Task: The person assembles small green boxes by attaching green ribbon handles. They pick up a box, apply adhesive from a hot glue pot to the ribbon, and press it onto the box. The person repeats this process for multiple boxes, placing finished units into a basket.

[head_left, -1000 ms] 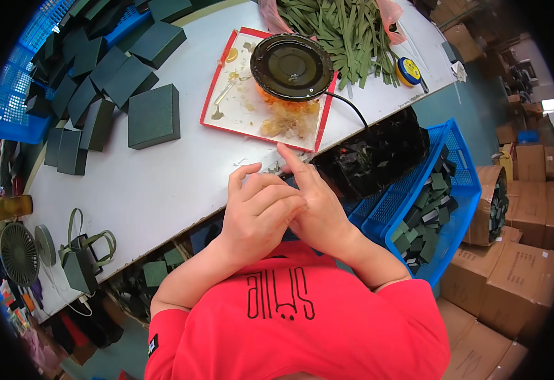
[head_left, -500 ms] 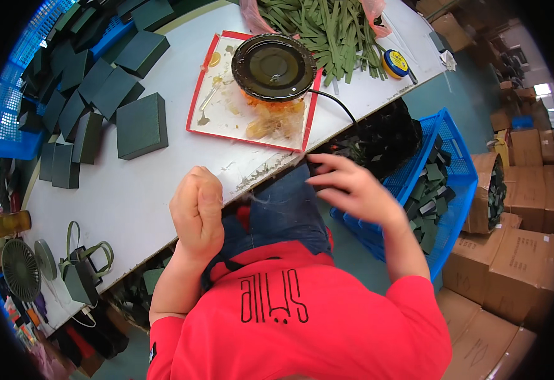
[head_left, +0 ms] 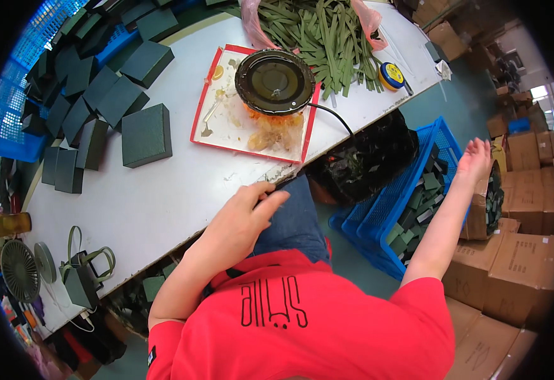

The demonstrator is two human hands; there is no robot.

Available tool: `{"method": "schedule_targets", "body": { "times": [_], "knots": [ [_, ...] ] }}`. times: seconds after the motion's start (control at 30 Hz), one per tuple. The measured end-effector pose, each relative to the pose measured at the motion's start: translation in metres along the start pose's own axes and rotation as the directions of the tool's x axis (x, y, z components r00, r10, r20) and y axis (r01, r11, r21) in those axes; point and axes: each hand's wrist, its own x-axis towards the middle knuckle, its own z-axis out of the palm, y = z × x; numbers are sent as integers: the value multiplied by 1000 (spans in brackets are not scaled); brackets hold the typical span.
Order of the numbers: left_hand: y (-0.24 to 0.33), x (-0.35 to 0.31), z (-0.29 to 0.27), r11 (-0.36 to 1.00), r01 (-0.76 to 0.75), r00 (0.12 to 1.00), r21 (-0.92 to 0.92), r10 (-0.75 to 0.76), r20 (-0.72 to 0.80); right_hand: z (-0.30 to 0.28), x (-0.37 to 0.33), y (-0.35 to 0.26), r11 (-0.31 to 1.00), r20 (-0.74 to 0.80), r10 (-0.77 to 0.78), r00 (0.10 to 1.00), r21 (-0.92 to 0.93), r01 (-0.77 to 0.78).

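Observation:
My left hand (head_left: 240, 218) is over my lap at the table's near edge, its thumb and index finger apart, with nothing visible between them. Out to the right, my right hand (head_left: 474, 159) is raised beyond the blue crate (head_left: 448, 136), near an open carton. Its fingers look loosely apart, and I see nothing in them. On the table, a round black heating pot (head_left: 275, 82) with dark liquid sits on a red-rimmed white tray (head_left: 199, 117) stained with yellowish glue. A dark green box (head_left: 146, 136) lies left of the tray.
More dark green boxes (head_left: 103, 85) pile up at the far left by a blue basket (head_left: 11, 136). Green ribbon strips (head_left: 330, 44) lie behind the pot, beside a yellow-blue round tin (head_left: 392, 75). A black cable (head_left: 337, 117) crosses the table edge. Cartons (head_left: 517, 266) stack at right; a fan (head_left: 20, 271) stands left.
My right hand has swung from the table's edge far out to the right, past the crate. My left hand has moved right and loosened from a closed fist.

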Motion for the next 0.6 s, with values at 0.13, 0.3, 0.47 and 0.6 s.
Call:
{"method": "schedule_targets", "body": {
  "times": [0.13,0.3,0.47,0.6],
  "knots": [
    [0,-4,-10,997,-44,999,56,43,20,104,-115,-19,983,252,59,966,-183,-12],
    [-21,-8,-51,974,129,941,189,-60,-334,151,-175,-13,879,609,281,742,-474,56],
    [-56,-7,-90,706,413,872,576,-124,-474,203,-210,17,766,911,46,411,-296,571],
    [-85,-19,-102,677,507,851,534,-294,-435,232,-227,29,685,992,-22,125,-76,725]
  ]
}}
